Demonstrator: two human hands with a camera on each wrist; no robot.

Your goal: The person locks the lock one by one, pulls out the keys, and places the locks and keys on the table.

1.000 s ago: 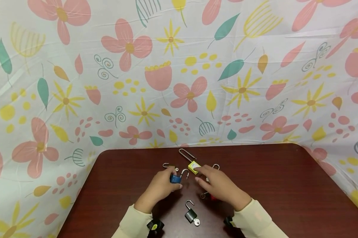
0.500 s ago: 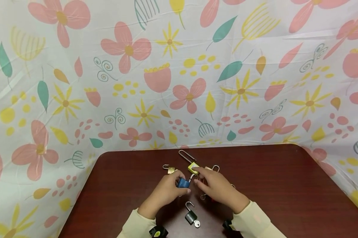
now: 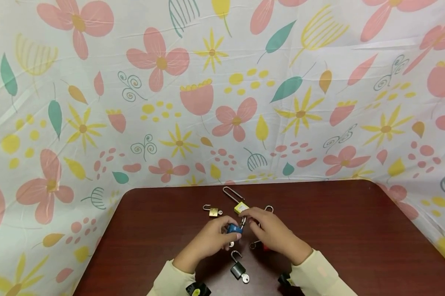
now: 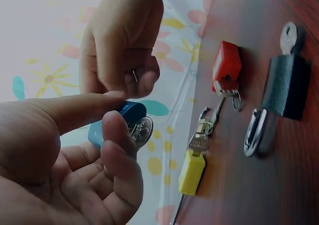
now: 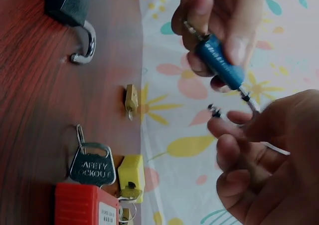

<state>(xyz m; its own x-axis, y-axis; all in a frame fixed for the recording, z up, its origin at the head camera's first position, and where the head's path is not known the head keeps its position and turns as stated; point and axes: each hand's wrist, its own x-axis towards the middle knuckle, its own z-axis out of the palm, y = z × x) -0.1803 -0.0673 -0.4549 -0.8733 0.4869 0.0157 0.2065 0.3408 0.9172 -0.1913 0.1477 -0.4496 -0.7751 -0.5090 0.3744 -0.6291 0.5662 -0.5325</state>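
Note:
A small blue padlock (image 3: 235, 228) with its shackle swung open is held above the table by my left hand (image 3: 213, 236), thumb and fingers pinching the body. From its underside sticks a silver key (image 4: 143, 131), close to the left fingers. My right hand (image 3: 274, 230) has come to the padlock's other end. In the right wrist view the right thumb and fingers (image 5: 269, 135) pinch the curved shackle (image 5: 255, 112), whose free end points clear of the body.
On the brown table (image 3: 152, 246) lie a yellow long-shackle padlock (image 3: 241, 207), a brass padlock (image 3: 213, 212), a dark padlock (image 3: 238, 270) with a key, and a red padlock (image 5: 84, 205). Another shackle (image 3: 269, 208) shows behind the right hand. Flowered cloth (image 3: 222, 102) hangs behind.
My left hand has carried the blue padlock rightward, uncovering the brass padlock. The right hand has stayed nearly in place, and its fingers now meet the shackle.

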